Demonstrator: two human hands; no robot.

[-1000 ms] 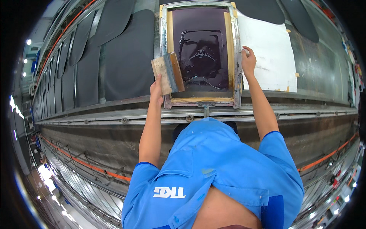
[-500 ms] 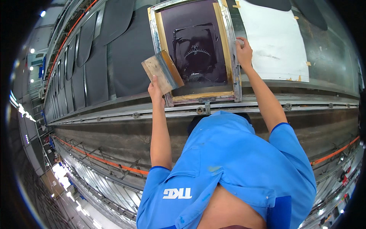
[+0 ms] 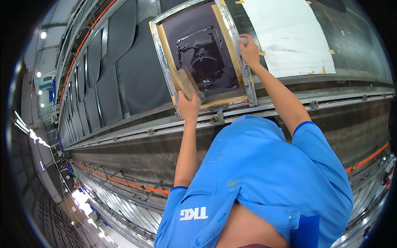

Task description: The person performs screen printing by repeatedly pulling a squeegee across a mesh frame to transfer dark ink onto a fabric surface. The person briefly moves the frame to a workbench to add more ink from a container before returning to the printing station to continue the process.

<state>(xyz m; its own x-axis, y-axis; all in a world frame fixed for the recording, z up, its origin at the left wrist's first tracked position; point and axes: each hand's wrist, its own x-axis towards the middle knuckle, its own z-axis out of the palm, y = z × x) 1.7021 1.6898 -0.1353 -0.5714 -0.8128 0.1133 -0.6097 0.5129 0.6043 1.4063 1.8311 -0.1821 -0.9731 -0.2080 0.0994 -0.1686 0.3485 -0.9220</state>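
Note:
My left hand (image 3: 188,106) is closed around the wooden handle of a squeegee (image 3: 186,82). The squeegee is tilted over the left part of a screen-printing frame (image 3: 251,91), inside its border; motion blurs its blade, and I cannot tell if it touches the mesh. Dark, glossy ink (image 3: 213,78) lies on the mesh around a pale curved design (image 3: 204,58). At the frame's right side, my right hand (image 3: 250,53) is wrapped around a small grey knob (image 3: 244,40). Yellowish tape lines the frame's inner edges.
Dark flat sheets (image 3: 140,70) lie along the long table to the left. A white sheet (image 3: 289,39), taped down, lies to the right. A metal rail (image 3: 285,104) with bolted stops runs along the near edge, and a bracket (image 3: 220,118) joins the frame there.
My left hand has brought the squeegee rightward, from over the frame's left edge to inside the frame, and turned it more upright. The right hand keeps its hold on the knob. The whole view has shifted slightly.

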